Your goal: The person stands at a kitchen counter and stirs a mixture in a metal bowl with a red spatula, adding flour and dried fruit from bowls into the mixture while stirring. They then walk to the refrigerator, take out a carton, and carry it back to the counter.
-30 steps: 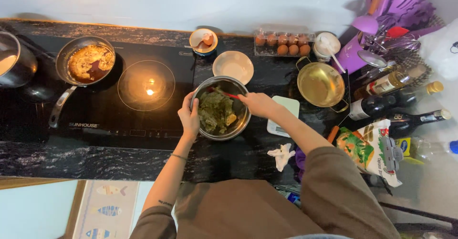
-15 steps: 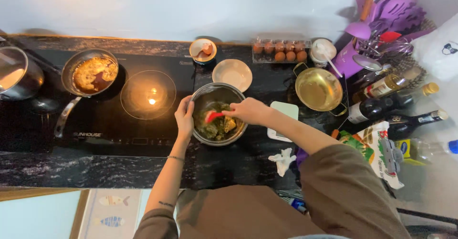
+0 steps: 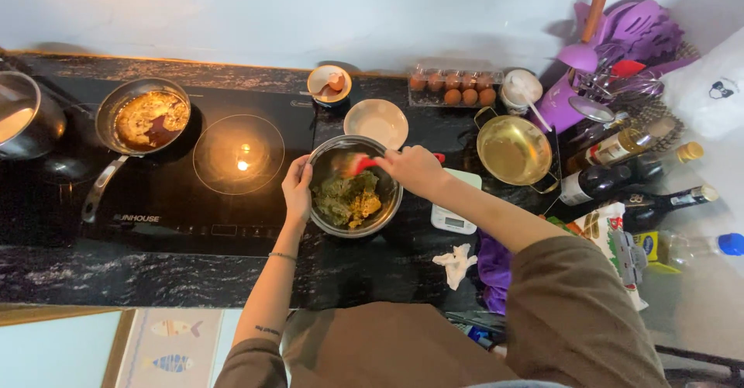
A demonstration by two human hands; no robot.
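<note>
- Left hand [image 3: 297, 190] wrapped round the rim of the steel mixing bowl [image 3: 322, 217], presumably to keep it from skating about on the slick tabletop [image 3: 155, 275].
- Right hand [image 3: 413, 168] closed on a red spatula [image 3: 363, 164], blade dipped into the green-and-yellow mix [image 3: 347, 200] from the far side (good angle for scraping toward the body).
- Bowl parked right at the edge of the black induction hob [image 3: 178, 210], dead centre in front of the body, so both arms reach without stretching.
- Frying pan [image 3: 149, 119] with browned sauce off to the left on the hob, handle pointing back toward the front edge.
- Empty white dish [image 3: 376, 122], egg tray [image 3: 453, 89] and brass pot [image 3: 513, 150] just behind and right of the bowl, all within reach.
- Dark marbled stone tabletop against a pale wall; bottles and purple utensils crowding the right corner.
</note>
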